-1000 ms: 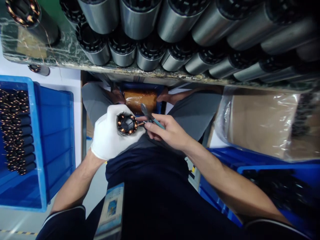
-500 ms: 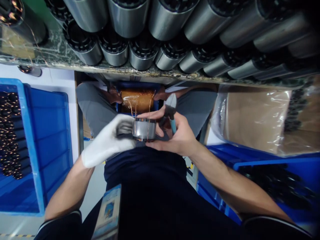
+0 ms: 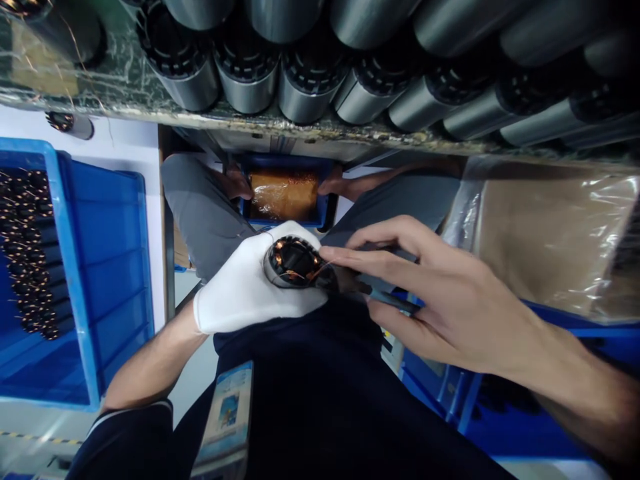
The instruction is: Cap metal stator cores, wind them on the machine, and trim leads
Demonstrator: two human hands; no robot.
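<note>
My left hand [image 3: 250, 287], in a white glove, is wrapped round a motor stator [image 3: 295, 263] above my lap. The stator's slotted black end, with copper windings inside, faces up toward me. My bare right hand [image 3: 440, 293] grips a pair of cutting pliers [image 3: 380, 293] with blue-grey handles. The dark jaws of the pliers are close against the stator's right rim, where a thin copper wire sticks out; whether they touch the wire I cannot tell. My right fingertips reach to the stator's edge.
Rows of metal stators [image 3: 305, 87] line the bench edge [image 3: 280, 130] ahead. A blue crate [image 3: 107, 247] of wound stators stands left. Between my feet sits a blue bin [image 3: 290, 161] holding amber material. At right are a plastic-wrapped brown stack [image 3: 550, 233] and another blue crate [image 3: 465, 400].
The stator has turned from lying side-on between both hands to end-up in my left hand. My right hand has let go of it and brought the pliers' jaws down to its right rim.
</note>
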